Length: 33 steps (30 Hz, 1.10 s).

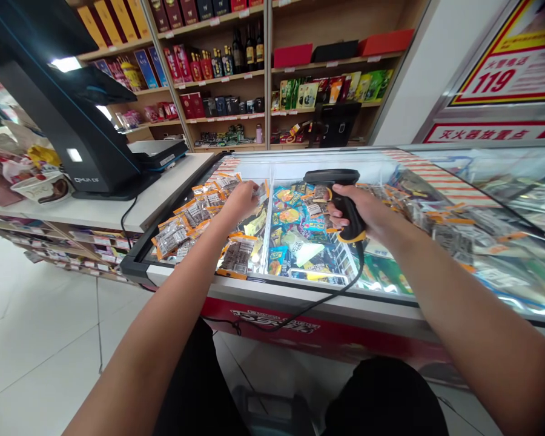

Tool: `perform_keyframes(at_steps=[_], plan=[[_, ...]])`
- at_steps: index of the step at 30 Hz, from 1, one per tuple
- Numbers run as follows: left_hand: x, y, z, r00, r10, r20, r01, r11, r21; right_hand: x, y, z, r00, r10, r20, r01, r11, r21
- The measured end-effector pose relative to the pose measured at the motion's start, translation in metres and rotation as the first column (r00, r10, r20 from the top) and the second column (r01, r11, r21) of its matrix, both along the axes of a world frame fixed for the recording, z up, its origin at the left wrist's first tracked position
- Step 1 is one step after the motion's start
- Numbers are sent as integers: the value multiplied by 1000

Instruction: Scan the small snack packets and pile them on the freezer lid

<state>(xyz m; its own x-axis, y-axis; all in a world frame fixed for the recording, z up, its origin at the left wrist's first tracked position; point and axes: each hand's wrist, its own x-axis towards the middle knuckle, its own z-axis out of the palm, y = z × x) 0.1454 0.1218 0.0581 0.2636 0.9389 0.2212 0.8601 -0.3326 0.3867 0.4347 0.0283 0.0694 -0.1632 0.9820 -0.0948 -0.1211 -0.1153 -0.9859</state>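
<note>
My right hand (352, 207) is wrapped round the grip of a black barcode scanner (331, 176) with yellow trim, held above a glass-topped chest freezer (163, 271). Its black cable (345, 287) droops over the freezer's front edge. At the left part of the glass, my left hand (243, 201) has its fingers closed on a small clear packet (264, 192) with an orange edge; the fingertips are partly hidden. Similar packets (172, 235) with orange ends lie in a heap around that hand. More of these packets (452, 233) are piled to the right, beyond my right forearm.
Colourful frozen goods (295, 218) show through the glass. On the left, a counter (172, 175) carries a dark checkout terminal (86, 145) and a white bowl (43, 186). Shelves of boxes and bottles (249, 51) stand behind the freezer. A red-and-white sign (493, 131) hangs at right.
</note>
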Motion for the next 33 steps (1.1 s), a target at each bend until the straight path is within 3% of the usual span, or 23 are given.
perform_keyframes(at_steps=[2,5,7,10,16,21,24,26,29,31,33], plan=[[12,4,-6,934,6,356,-20,999,35,3,2,-3,999,50,8,-50,999,4],[28,10,-18,649,73,757,-41,997,-61,5,2,-5,990,131,43,-131,991,3],[33,11,-25,499,120,858,-2,991,-137,4,0,-6,981,178,79,-179,984,4],[31,11,-31,434,133,891,49,984,-171,0,-2,-8,967,222,128,-225,974,2],[26,9,-28,467,144,872,35,983,-181,-1,-3,-8,961,224,162,-229,973,11],[27,13,-30,545,131,828,12,986,-164,1,-3,-9,962,214,167,-219,976,7],[29,12,-34,630,27,776,166,972,-168,1,-3,-8,971,193,141,-195,981,3],[31,8,-37,754,-97,650,267,949,-167,2,-2,-6,979,162,120,-163,987,-2],[30,-2,-37,945,-158,286,181,982,-53,4,-1,-3,989,109,101,-108,994,-24],[26,-10,-35,989,-124,86,118,990,70,3,-1,-2,992,84,90,-81,996,-37],[23,-17,-33,987,-154,-54,159,983,93,2,0,-1,994,65,83,-62,997,-41]])
